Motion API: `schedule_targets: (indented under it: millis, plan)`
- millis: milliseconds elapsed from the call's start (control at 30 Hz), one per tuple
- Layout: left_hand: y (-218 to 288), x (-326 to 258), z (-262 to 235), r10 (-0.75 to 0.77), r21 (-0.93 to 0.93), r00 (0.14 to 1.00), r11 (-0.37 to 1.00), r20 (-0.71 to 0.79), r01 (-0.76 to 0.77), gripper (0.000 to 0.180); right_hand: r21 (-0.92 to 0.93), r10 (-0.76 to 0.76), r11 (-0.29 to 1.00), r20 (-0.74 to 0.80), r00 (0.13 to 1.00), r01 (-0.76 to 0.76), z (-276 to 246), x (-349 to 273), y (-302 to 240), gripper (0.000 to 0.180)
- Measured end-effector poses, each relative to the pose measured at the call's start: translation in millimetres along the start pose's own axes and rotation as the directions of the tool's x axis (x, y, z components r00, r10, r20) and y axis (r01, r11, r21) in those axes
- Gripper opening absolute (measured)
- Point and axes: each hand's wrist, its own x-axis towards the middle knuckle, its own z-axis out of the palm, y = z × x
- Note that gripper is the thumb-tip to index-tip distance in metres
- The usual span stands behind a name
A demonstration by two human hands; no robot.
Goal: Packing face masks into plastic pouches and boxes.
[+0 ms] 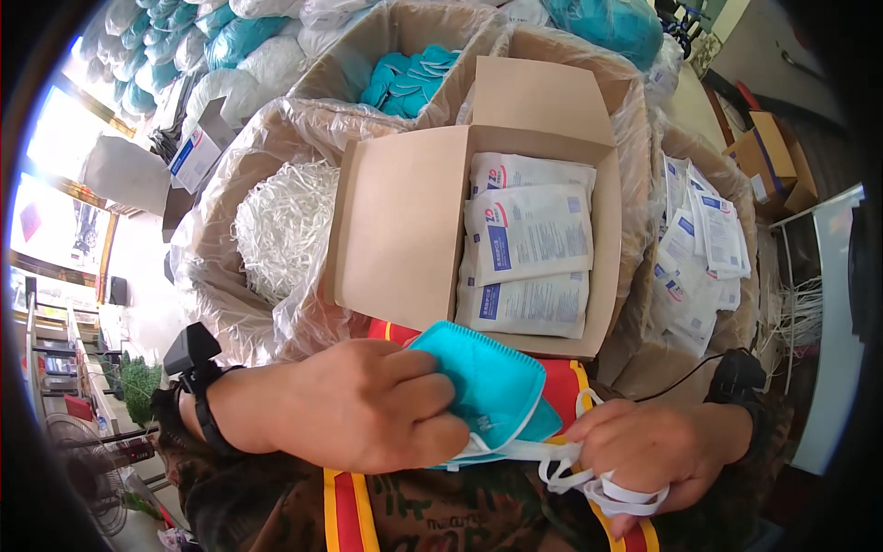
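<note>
My left hand [363, 405] is closed on teal folded face masks [483, 382], at least two layered together, held over my lap. White elastic straps [529, 451] run from the masks' lower edge to my right hand [648, 451]. The fingers of that hand are curled round a loose bunch of the straps, with loops hanging below them. Just beyond the masks stands an open brown cardboard box [543, 110] with its flaps spread. Inside it lie several sealed white packets [533, 230] with blue and red print. My left fingertips are partly hidden behind the masks.
Plastic-lined cartons surround the box: one with white elastic straps [287, 225] at left, one with teal masks [409, 83] behind, one with white packets [704, 239] at right. Stuffed bags [244, 41] pile up at the back left. A fan [87, 469] stands at lower left.
</note>
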Motion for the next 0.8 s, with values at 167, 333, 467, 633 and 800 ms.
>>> schedule_targets:
  millis: [167, 333, 467, 633, 800]
  plan:
    - [0.9, -9.5, -12.0, -0.062, -0.046, 0.998, 0.997, 0.022, 0.063, 0.03, 0.107, 0.078, 0.992, -0.089, 0.993, -0.069, 2.8, -16.7, -5.5, 0.021]
    - [-17.0, -29.8, -14.3, -0.052, -0.114, 0.999, 0.992, -0.013, 0.05, 0.02, 0.052, 0.111, 0.994, -0.472, 0.875, -0.098, 27.5, -54.3, -5.1, 0.026]
    - [-40.5, -88.3, -44.8, -0.766, 0.387, 0.629, 0.543, -0.137, 0.745, 0.028, 0.434, 0.365, 0.901, -0.773, 0.519, 0.013, 2.6, -95.9, 4.5, 0.035]
    - [-50.8, -18.5, -19.2, -0.443, 0.448, 0.87, 0.747, -0.215, 0.491, 0.033, 0.455, 0.444, 0.884, -0.747, 0.495, -0.107, -35.3, -12.0, 63.6, 0.038]
    - [-50.7, 11.3, -26.3, -0.254, 0.591, 0.92, 0.708, -0.298, 0.386, 0.024, 0.508, 0.422, 0.86, -0.754, 0.503, 0.04, -54.2, 13.6, 101.0, 0.04]
